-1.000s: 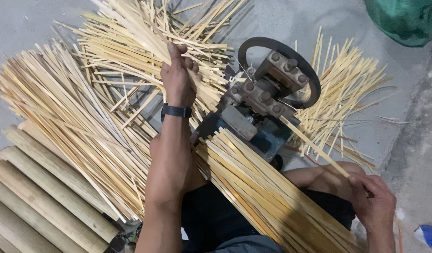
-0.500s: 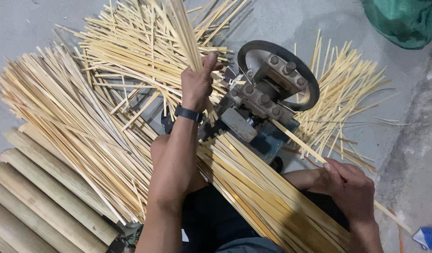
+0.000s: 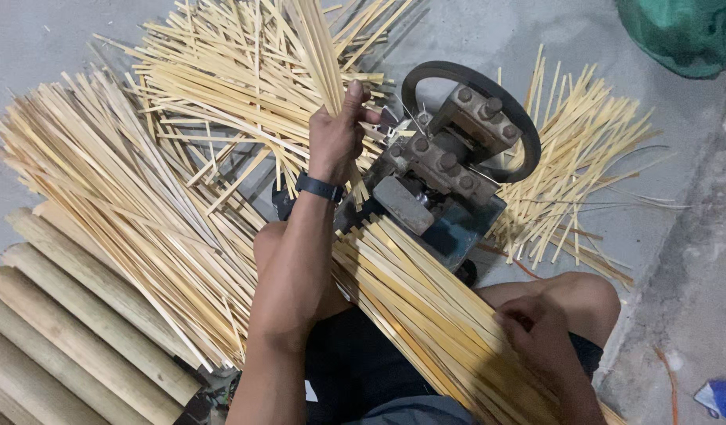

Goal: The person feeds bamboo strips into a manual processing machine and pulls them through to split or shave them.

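Nearest, the right hand (image 3: 540, 334) rests with curled fingers on the unsplit bamboo strips (image 3: 426, 315) across the lap, having moved in from the side. Beyond, the left hand (image 3: 335, 138), now raised, grips split slivers (image 3: 320, 55) beside the splitting machine (image 3: 445, 169). Large split piles (image 3: 221, 86) lie farther off; many strips remain.

The left hand (image 3: 337, 135) is raised at the upper centre of the frame, its back toward the camera, fingers curled shut in a fist with the thumb pointing up. A dark band circles its wrist, and the bare forearm runs down to the lower centre. The right hand (image 3: 540, 334) sits at the lower right, palm down, fingers bent and pressed downward. Both bare knees show between the arms.
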